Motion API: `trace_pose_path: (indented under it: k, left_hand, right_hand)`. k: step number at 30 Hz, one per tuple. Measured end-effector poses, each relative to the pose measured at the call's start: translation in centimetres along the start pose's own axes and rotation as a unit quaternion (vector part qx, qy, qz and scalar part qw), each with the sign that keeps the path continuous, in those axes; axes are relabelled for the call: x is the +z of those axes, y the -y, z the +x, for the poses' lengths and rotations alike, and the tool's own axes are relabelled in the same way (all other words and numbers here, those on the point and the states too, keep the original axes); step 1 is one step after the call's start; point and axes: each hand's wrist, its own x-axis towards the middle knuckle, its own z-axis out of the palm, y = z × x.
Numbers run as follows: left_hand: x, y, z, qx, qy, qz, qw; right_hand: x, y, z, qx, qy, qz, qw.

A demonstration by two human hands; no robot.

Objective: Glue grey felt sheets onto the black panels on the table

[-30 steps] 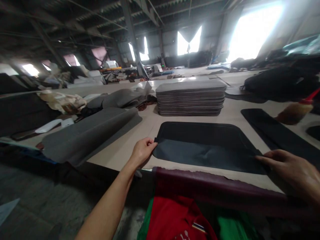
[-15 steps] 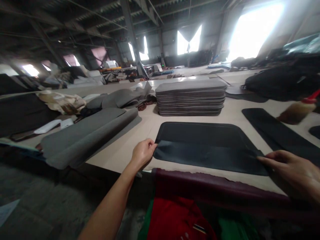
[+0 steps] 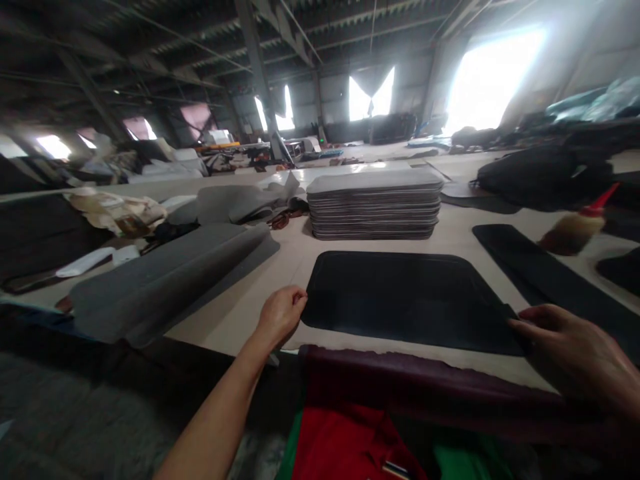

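Observation:
A black panel with rounded corners [image 3: 395, 300] lies flat on the pale table [image 3: 225, 317] in front of me. My left hand [image 3: 281, 313] pinches its left edge between thumb and fingers. At the right edge, my right hand [image 3: 570, 333] grips the panel's material with thumb and forefinger. Just behind the panel stands a neat stack of grey sheets [image 3: 373, 207]. A dark red material [image 3: 390, 377] hangs over the table's front edge, below the panel.
A grey roll of material [image 3: 165, 277] lies at the left. To the right are a long black strip [image 3: 540, 267] and a bottle with a red nozzle [image 3: 575, 230]. A dark heap [image 3: 525, 177] sits behind them.
The lighter band that stood out along the panel's front now blends in with the rest and looks flatter. Both hands keep their grip at the edges; the view has shifted slightly.

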Motion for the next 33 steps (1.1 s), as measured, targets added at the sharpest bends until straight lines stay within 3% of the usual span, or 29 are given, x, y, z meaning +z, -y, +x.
trace_pose_path:
  k: [2, 3, 6, 8, 10, 12, 14, 16, 19, 21, 25, 29, 33]
  left_hand:
    - [-0.4, 0.2, 0.0, 0.004, 0.001, 0.003, 1.0]
    - [-0.8, 0.2, -0.1, 0.004, -0.002, 0.005, 1.0]
    - [-1.9, -0.7, -0.4, 0.009, -0.038, 0.002, 0.999]
    - [-2.3, -2.6, -0.7, 0.05, -0.072, -0.015, 0.996]
    - [-1.8, -5.6, -1.1, 0.147, -0.063, -0.042, 0.986]
    - [-0.2, -9.3, -1.6, 0.264, 0.012, -0.064, 0.962]
    - [2.3, -12.7, -2.3, 0.349, 0.118, -0.062, 0.928]
    - [5.0, -15.1, -2.8, 0.381, 0.195, -0.035, 0.903]
    - [7.7, -16.1, -3.1, 0.384, 0.238, 0.015, 0.892]
    - [7.8, -15.4, -3.0, 0.38, 0.244, 0.04, 0.891]
    - [5.7, -11.7, -2.7, 0.341, 0.232, 0.095, 0.906]
    - [4.2, -5.8, -2.5, 0.277, 0.166, 0.147, 0.935]
    - [4.4, 0.4, -2.0, 0.276, 0.069, 0.15, 0.947]
  right_hand:
    - [-0.6, 0.2, -0.4, 0.039, 0.049, 0.028, 0.998]
    - [-1.1, 0.5, -0.8, 0.045, 0.045, 0.034, 0.997]
    - [-2.8, 2.4, -2.8, 0.009, -0.035, 0.026, 0.999]
    - [-3.0, 4.4, -4.6, -0.047, -0.064, 0.029, 0.996]
    - [-2.2, 6.4, -6.2, -0.162, -0.038, 0.034, 0.986]
    - [-0.4, 8.2, -7.5, -0.289, 0.03, 0.009, 0.957]
    - [1.6, 9.2, -8.6, -0.362, 0.091, -0.053, 0.926]
    - [3.2, 9.6, -9.3, -0.383, 0.133, -0.117, 0.907]
    - [4.1, 9.7, -9.9, -0.376, 0.16, -0.168, 0.897]
    - [3.8, 9.5, -10.0, -0.372, 0.166, -0.173, 0.897]
    - [2.3, 7.9, -9.7, -0.337, 0.163, -0.182, 0.909]
    - [0.9, 5.2, -9.3, -0.293, 0.133, -0.206, 0.924]
    - [0.3, 3.4, -9.2, -0.268, 0.104, -0.218, 0.933]
